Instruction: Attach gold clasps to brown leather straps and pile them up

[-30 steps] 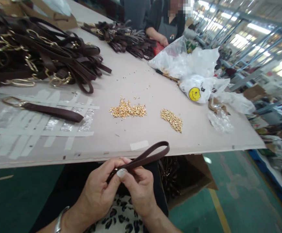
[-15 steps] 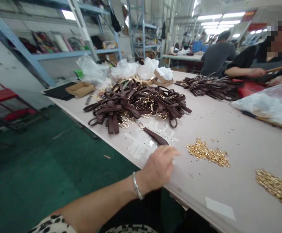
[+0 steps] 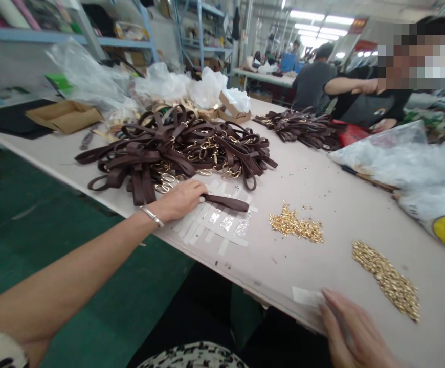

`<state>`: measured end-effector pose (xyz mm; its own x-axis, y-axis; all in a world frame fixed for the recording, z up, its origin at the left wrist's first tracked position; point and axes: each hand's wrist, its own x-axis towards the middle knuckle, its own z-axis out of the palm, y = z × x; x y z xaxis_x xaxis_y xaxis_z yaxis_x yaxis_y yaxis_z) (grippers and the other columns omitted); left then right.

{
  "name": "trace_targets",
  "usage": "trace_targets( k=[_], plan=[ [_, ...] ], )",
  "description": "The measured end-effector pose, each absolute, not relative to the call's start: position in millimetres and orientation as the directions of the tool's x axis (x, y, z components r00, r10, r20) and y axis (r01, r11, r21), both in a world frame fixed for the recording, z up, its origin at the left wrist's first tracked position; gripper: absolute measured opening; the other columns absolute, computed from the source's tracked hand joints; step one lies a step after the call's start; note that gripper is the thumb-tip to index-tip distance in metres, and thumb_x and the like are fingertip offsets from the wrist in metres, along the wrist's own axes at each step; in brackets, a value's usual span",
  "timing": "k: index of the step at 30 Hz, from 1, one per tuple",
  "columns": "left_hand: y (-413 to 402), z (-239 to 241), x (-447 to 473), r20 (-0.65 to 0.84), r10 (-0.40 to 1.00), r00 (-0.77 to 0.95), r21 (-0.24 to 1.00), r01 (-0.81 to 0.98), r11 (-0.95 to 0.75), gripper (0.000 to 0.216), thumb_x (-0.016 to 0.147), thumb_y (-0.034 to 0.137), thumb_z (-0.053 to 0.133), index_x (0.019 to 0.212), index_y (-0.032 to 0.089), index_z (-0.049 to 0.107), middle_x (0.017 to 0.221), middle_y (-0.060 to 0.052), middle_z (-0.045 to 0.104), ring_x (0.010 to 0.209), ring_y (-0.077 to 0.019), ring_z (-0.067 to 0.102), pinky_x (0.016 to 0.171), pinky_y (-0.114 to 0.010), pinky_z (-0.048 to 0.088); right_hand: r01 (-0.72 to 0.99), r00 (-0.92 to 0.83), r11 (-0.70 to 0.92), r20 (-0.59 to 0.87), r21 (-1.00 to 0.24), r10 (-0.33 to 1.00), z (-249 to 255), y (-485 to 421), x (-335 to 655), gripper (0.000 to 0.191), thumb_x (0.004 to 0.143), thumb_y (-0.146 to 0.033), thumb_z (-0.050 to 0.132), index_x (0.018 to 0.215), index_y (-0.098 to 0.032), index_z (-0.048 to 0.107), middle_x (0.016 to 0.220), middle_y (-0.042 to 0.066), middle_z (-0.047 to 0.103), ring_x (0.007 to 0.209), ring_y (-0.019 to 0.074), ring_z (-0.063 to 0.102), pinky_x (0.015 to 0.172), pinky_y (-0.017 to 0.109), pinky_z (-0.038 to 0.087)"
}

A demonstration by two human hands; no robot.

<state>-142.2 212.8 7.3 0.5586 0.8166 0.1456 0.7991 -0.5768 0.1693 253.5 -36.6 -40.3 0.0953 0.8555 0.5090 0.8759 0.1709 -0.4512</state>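
My left hand (image 3: 186, 198), with a silver bangle at its wrist, is closed over the clasp end of a short dark-brown wrist strap (image 3: 228, 203). The strap's loop points right, above strips of clear tape (image 3: 222, 225) on the tabletop. Just behind the hand lies a heap of similar brown straps (image 3: 184, 148) with gold clasps. At the table's front edge, my right hand (image 3: 351, 327) has its fingers stretched out, thumb a little apart, beside a white paper label (image 3: 306, 296). I see nothing between those fingers.
Two piles of small gold fittings, one in the middle (image 3: 296, 225) and one at the right (image 3: 387, 281), lie on the table (image 3: 261, 255). Plastic bags (image 3: 383, 158), a cardboard tray (image 3: 64, 116) and more straps (image 3: 299, 128) stand farther back. A co-worker (image 3: 376, 102) sits across.
My left hand has moved left onto the strap's clasp end and closed on it. My right hand has come into view at the lower right. The view has shifted.
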Motion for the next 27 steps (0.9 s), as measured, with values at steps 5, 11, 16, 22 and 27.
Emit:
trace_targets(
  k=[5,11,16,22,27],
  plan=[
    [187.4,11.6,-137.0,0.229,0.858,0.46,0.293,0.808,-0.511,0.03,0.09,0.012,0.042,0.114,0.014,0.058,0.109,-0.012,0.064,0.106,-0.0266,0.058,0.098,-0.043,0.044,0.944,-0.154,0.263,0.441,-0.198,0.884,-40.3,44.8,217.6,0.036,0.101,-0.037,0.042,0.121,-0.017,0.065,0.12,0.012,0.069,0.114,0.0272,0.059,0.101,0.047,0.047],
    [131.5,24.3,-109.1,-0.099,0.976,0.196,0.967,0.25,0.048,0.022,0.095,0.026,0.048,0.112,0.017,0.057,0.085,-0.002,0.063,0.073,-0.0161,0.063,0.075,-0.032,0.05,0.97,-0.171,0.228,0.423,-0.087,0.89,-52.6,73.0,206.0,0.048,0.102,-0.04,0.037,0.131,-0.011,0.06,0.13,0.018,0.065,0.125,0.0312,0.054,0.109,0.052,0.04],
    [99.9,15.3,-76.1,-0.433,0.818,0.378,0.723,-0.395,0.566,0.017,0.092,0.023,0.058,0.105,0.011,0.06,0.081,-0.003,0.062,0.056,-0.0072,0.056,0.048,-0.016,0.041,0.94,0.005,0.181,0.545,-0.288,0.839,-49.8,66.7,210.6,0.05,0.098,-0.051,0.044,0.117,-0.013,0.07,0.115,0.015,0.072,0.108,0.0287,0.066,0.1,0.045,0.049],
    [77.7,-1.6,-42.2,-0.466,0.756,0.459,0.56,-0.508,0.654,0.023,0.086,0.022,0.068,0.105,0.011,0.064,0.079,-0.003,0.064,0.053,-0.0053,0.055,0.05,-0.015,0.044,0.573,0.392,-0.08,0.187,-0.816,0.901,-33.4,40.6,191.8,0.038,0.082,-0.053,0.07,0.101,-0.021,0.076,0.096,0.006,0.077,0.085,0.0227,0.072,0.083,0.035,0.056],
    [65.7,-5.5,-22.7,-0.466,0.734,0.494,0.629,-0.398,0.667,0.037,0.077,0.024,0.076,0.11,0.014,0.061,0.074,0.001,0.062,0.057,-0.0086,0.059,0.064,-0.025,0.054,0.369,0.306,-0.072,0.048,-0.927,0.951,-28.2,24.6,162.3,0.034,0.083,-0.048,0.07,0.099,-0.019,0.076,0.089,0.006,0.076,0.079,0.0205,0.071,0.078,0.033,0.059]
  ],
)
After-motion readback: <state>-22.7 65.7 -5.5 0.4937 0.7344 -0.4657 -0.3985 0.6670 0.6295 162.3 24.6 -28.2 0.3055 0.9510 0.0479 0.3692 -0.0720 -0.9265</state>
